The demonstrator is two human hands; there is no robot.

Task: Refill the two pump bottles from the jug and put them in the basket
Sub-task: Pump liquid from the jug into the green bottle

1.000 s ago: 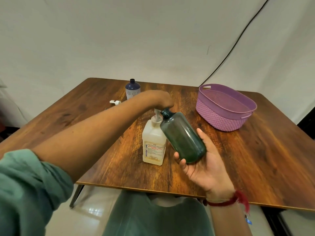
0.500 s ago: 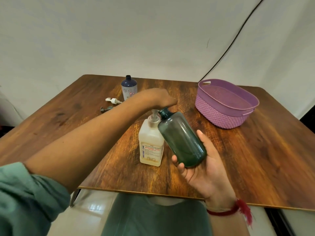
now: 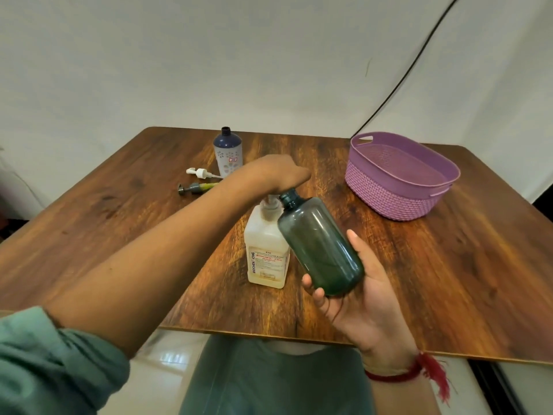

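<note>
Right hand [image 3: 359,298], palm up above the table's [image 3: 119,220] near edge, curls its fingers round the base of the green bottle [image 3: 320,247]. That bottle is dark, translucent, capless and tilted, its open neck up against the pump of the jug [image 3: 266,256]. Left hand [image 3: 278,175] sits on the pump's top, fingers hidden; gripping or pressing, I cannot tell. The cream, labelled jug stands mid-table. A purple basket [image 3: 389,202] sits by the far right corner. At the far edge stands an uncapped blue bottle [image 3: 227,151], with a white pump [image 3: 199,172] and a grey pump [image 3: 194,188] lying beside it.
</note>
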